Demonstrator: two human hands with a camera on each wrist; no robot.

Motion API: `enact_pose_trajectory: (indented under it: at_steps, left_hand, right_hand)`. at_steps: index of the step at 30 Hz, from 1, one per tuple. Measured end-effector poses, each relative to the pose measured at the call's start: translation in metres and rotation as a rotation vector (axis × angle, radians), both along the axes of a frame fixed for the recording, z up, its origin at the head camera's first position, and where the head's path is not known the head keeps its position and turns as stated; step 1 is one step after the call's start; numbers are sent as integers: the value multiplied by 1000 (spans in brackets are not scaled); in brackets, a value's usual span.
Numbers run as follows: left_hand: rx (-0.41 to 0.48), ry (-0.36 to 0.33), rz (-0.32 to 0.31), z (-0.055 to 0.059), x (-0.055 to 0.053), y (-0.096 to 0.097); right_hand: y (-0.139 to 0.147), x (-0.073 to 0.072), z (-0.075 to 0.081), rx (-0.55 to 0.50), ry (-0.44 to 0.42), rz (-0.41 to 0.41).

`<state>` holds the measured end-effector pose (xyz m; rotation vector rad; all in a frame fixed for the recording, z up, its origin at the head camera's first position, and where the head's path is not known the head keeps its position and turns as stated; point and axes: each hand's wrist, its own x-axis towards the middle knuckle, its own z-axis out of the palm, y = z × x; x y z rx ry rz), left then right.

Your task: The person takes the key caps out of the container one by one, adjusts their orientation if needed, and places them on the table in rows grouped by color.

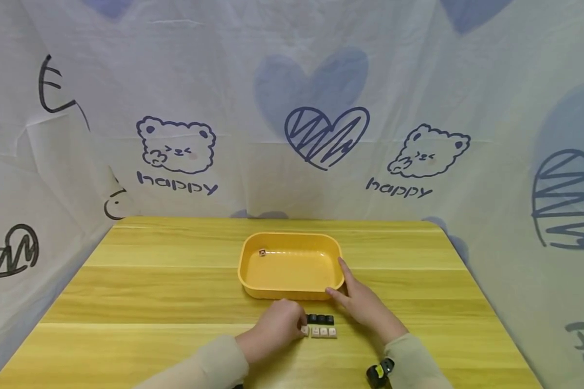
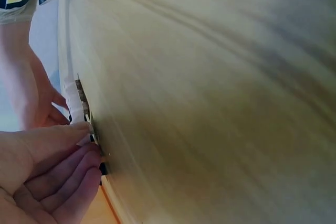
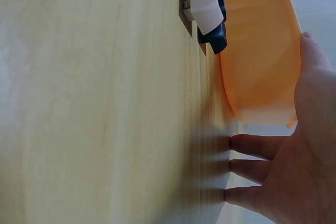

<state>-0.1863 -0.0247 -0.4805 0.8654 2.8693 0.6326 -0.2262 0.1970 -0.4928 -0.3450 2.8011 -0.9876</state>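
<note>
In the head view my left hand (image 1: 279, 327) pinches a white keycap (image 1: 304, 329) between thumb and fingertips, at the left end of a row of white keycaps (image 1: 324, 332). A row of black keycaps (image 1: 321, 319) lies just behind, its left end partly hidden by that hand. My right hand (image 1: 365, 302) rests at the front right corner of a yellow tray (image 1: 292, 295), thumb at the rim. In the right wrist view its other fingers (image 3: 252, 144) are straight and spread, tips down at the table. One small keycap (image 1: 262, 253) lies inside the tray at the back left.
The wooden table (image 1: 175, 302) extends to both sides of the tray. A printed white cloth (image 1: 253, 178) hangs behind it and along the sides. A black strap device (image 1: 380, 373) sits at the right wrist.
</note>
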Motion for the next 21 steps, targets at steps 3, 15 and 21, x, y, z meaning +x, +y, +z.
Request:
enact_pose_trajectory:
  at_steps: [3,15,21]
  left_hand:
    - [-8,10,16,0,3,2]
    - [-29,31,22,-1,3,4]
    - [-31,41,7,-1,2,4]
  right_hand:
    - [-1,1,0,-1,-6,-4]
    - [0,-1,0,-1,-5,-2]
    - [0,-2,-1,3,-5,-1]
